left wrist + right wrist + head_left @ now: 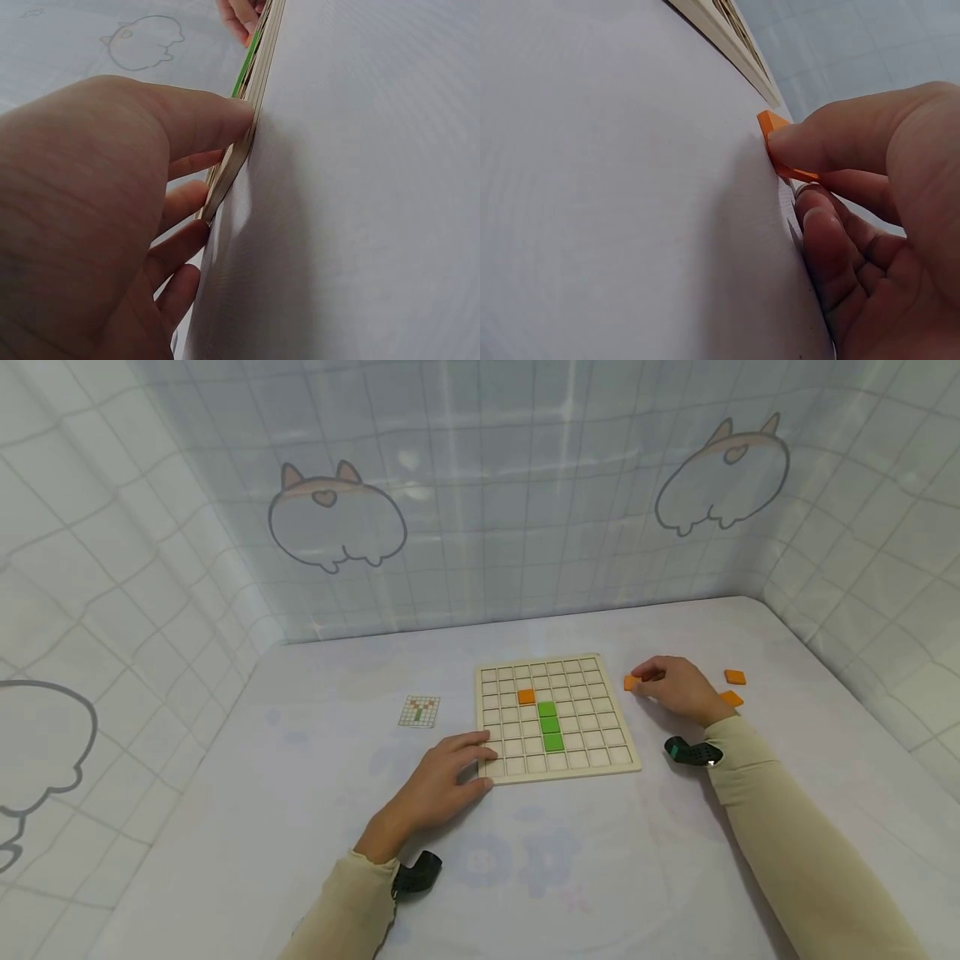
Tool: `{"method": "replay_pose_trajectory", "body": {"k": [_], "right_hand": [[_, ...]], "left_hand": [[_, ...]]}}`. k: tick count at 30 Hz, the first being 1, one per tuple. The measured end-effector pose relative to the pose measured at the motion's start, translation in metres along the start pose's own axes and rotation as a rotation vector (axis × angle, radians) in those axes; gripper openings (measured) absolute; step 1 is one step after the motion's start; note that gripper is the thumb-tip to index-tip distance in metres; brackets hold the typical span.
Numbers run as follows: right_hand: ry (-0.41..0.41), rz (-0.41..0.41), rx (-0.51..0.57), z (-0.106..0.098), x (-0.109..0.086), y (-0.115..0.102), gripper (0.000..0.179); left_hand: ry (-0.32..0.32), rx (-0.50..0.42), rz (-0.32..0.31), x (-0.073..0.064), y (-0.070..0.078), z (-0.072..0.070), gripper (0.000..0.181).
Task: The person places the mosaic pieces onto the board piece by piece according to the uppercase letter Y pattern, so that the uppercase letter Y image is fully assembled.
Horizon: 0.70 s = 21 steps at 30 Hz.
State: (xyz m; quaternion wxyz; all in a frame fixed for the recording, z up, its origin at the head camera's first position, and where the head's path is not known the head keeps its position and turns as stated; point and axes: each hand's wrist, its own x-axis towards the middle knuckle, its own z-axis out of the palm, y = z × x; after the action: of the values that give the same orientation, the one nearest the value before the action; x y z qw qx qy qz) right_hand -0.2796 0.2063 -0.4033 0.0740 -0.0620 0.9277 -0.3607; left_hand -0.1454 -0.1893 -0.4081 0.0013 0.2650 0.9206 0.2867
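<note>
A square wooden grid board [558,767] lies on the white-covered table with a column of green tiles [550,725] and one orange tile [527,697] in its cells. My left hand [435,785] rests at its near left corner, the thumb on the near edge and the fingertips at the left side. Beyond the board's right side, my right hand [675,687] pinches another orange square tile [771,124] between thumb and fingers, low over the tabletop. The left wrist view shows the left thumb [214,120] against the board's edge.
A small pattern card [419,712] with a coloured grid lies left of the board. Two loose orange tiles [735,677] are near my right wrist. A grid-patterned curtain [480,510] rises behind the table and along both sides.
</note>
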Motion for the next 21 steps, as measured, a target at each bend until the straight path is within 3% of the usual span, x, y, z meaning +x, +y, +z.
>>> {"method": "replay_pose_trajectory", "body": {"k": [12,21], "right_hand": [[0.097,-0.004,0.044,0.0035,-0.0003,0.0038,0.034],[0.106,0.000,0.116,0.0016,-0.0047,0.0001,0.040]], "left_hand": [[-0.007,-0.002,-0.008,0.0002,-0.0001,0.0002,0.035],[-0.003,-0.003,-0.006,-0.0004,0.0000,0.0004,0.035]]}}
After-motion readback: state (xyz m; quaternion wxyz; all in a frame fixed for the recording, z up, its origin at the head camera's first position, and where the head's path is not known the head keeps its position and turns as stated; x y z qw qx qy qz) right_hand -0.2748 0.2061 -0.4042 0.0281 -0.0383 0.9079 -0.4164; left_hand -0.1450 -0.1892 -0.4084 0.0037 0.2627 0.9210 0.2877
